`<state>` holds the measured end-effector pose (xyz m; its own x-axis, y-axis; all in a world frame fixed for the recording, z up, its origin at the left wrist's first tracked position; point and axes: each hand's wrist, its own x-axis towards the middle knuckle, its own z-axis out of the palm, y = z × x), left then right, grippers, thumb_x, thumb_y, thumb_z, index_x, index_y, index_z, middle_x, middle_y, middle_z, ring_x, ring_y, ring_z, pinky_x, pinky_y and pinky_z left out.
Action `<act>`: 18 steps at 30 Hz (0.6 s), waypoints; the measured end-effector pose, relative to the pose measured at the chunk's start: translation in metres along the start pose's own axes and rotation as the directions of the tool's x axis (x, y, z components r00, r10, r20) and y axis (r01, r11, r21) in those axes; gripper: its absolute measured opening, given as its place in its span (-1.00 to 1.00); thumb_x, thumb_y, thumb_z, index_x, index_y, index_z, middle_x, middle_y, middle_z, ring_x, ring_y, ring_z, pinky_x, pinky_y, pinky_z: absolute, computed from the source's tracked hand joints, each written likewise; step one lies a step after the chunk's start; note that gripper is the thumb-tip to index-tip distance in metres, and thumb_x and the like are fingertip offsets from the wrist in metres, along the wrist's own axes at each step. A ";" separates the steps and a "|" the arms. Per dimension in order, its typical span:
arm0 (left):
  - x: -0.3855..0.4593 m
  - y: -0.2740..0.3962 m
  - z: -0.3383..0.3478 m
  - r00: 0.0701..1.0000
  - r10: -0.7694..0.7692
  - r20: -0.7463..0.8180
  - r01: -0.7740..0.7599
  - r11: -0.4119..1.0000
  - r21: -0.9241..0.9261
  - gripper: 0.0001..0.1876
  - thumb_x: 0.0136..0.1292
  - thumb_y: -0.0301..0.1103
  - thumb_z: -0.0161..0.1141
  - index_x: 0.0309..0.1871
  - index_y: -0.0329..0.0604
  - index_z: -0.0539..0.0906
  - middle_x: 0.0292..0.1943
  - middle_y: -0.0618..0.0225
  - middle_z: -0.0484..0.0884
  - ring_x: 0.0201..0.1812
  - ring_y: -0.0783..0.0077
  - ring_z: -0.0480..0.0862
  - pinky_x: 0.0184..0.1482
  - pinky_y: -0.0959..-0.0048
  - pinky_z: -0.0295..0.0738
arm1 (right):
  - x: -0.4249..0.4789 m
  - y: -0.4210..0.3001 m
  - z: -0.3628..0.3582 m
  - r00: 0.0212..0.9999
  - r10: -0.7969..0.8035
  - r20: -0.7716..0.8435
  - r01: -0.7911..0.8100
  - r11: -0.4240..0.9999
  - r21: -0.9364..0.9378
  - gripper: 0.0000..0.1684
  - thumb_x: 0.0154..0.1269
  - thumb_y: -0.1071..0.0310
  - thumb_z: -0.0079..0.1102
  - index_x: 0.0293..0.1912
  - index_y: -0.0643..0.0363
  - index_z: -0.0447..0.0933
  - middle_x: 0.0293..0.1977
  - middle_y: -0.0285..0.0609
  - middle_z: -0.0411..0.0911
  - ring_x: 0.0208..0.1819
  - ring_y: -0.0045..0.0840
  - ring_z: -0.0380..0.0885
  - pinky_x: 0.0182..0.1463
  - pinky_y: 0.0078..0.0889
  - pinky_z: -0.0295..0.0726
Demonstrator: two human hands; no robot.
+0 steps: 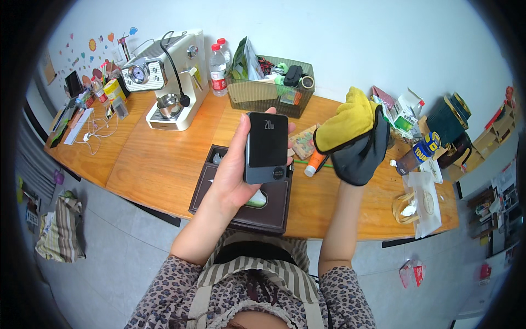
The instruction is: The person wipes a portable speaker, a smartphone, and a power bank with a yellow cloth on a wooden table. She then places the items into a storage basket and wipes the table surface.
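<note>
My left hand (pixel 232 174) is bare and grips a dark power bank (pixel 268 150), its thumb along the left edge and fingertips showing at the right. The power bank bears writing at its top and has a round patch at its lower right corner. On my right hand (pixel 353 137) is a yellow and dark grey work glove, raised over the table beside the power bank. The gloved fingers bend to the left; whether they enclose anything is hidden. Below my left hand lies a dark brown tissue box (pixel 238 222) with a tissue pack in its opening.
Behind stand a cream espresso machine (pixel 181 78), water bottles (pixel 218 70) and a filled plastic basket (pixel 271 96). An orange tube (pixel 316 161) lies near the glove. A blue-capped bottle (pixel 419 154) and a paper bag (pixel 427 205) are at the right. White cables (pixel 96 131) lie left.
</note>
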<state>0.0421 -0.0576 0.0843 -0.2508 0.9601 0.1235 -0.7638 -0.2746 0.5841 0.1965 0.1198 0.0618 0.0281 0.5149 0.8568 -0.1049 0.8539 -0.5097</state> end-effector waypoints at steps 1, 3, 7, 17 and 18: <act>0.001 0.000 0.003 1.000 0.020 0.007 -0.020 0.999 0.028 -0.35 0.40 0.20 -0.22 0.39 -0.02 0.24 0.24 0.06 0.41 -0.02 0.30 0.57 -0.02 0.29 0.57 | -0.004 -0.015 0.009 1.000 -0.014 -0.028 0.014 0.999 0.029 -0.42 0.28 0.12 0.02 0.21 0.22 0.36 0.19 0.10 0.34 0.23 -0.05 0.31 0.27 -0.04 0.25; 0.006 -0.001 0.007 0.994 0.066 0.092 -0.070 0.997 0.045 -0.36 0.40 0.18 -0.19 0.40 -0.01 0.22 0.18 0.16 0.46 0.01 0.34 0.57 0.04 0.32 0.53 | -0.015 -0.043 0.025 0.997 -0.068 -0.041 0.071 0.995 0.067 -0.42 0.26 0.12 0.04 0.20 0.20 0.37 0.21 0.10 0.32 0.24 -0.02 0.28 0.29 -0.01 0.21; 0.011 -0.012 0.030 0.975 0.189 0.120 -0.199 0.977 0.078 -0.32 0.41 0.16 -0.17 0.44 -0.03 0.12 0.22 0.23 0.42 0.18 0.37 0.46 0.22 0.36 0.36 | -0.050 -0.076 0.058 0.966 -0.259 0.024 0.258 0.965 0.046 -0.42 0.22 0.12 0.08 0.19 0.17 0.40 0.25 0.11 0.26 0.27 0.04 0.22 0.33 0.05 0.12; -0.013 -0.051 -0.003 0.986 0.041 0.162 -0.097 0.928 0.359 -0.52 0.44 -0.27 -0.10 0.36 -0.21 0.21 0.26 0.30 0.33 0.26 0.47 0.34 0.26 0.46 0.26 | -0.054 -0.091 0.060 0.981 -0.190 -0.035 0.191 0.982 0.015 -0.38 0.18 0.03 0.04 0.07 0.33 0.40 0.13 0.11 0.31 0.18 -0.07 0.26 0.27 -0.03 0.14; -0.017 -0.049 -0.002 0.990 -0.013 0.139 -0.024 0.965 0.263 -0.52 0.44 -0.26 -0.10 0.36 -0.21 0.21 0.25 0.31 0.33 0.25 0.47 0.35 0.25 0.47 0.27 | -0.053 -0.092 0.058 0.975 -0.210 -0.069 0.211 0.978 0.004 -0.47 0.16 0.08 0.09 -0.01 0.30 0.44 0.06 0.05 0.37 0.09 -0.09 0.30 0.20 -0.03 0.19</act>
<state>0.0830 -0.0603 0.0519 -0.1561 0.9616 0.2260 -0.5745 -0.2745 0.7711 0.1470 0.0101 0.0678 0.1183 0.3282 0.9372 -0.1009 0.9429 -0.3175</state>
